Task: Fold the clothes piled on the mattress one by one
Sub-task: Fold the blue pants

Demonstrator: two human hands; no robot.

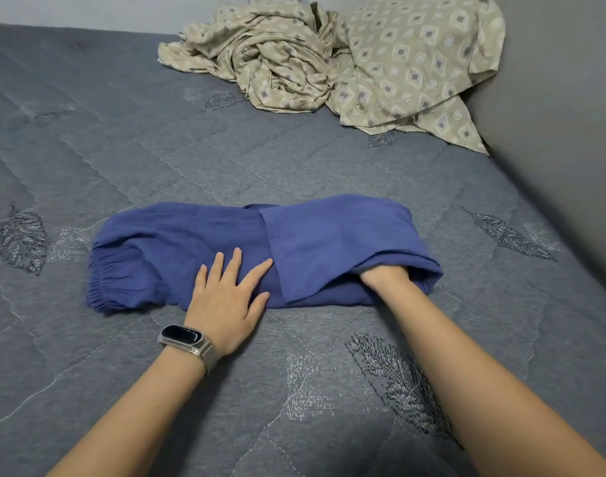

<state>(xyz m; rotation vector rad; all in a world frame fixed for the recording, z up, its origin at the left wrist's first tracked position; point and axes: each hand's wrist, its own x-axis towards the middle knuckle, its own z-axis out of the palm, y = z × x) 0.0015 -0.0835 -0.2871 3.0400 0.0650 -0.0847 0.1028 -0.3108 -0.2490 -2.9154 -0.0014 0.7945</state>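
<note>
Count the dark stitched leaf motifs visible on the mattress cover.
5: far left edge, lower centre-right between the forearms, right near the wall, and two beside the beige patterned pile. More may be hidden under the clothes.

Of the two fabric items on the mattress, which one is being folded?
The blue garment near the person, under the left hand, with the right hand tucked into its fold. The beige patterned fabric lies crumpled at the far end, untouched.

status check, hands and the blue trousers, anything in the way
Left hand flat, pressing the blue trousers. Right hand tucked under the folded end, fingers hidden. Trousers partly folded on the mattress. Patterned cloth pile far back, not in the way.
</note>
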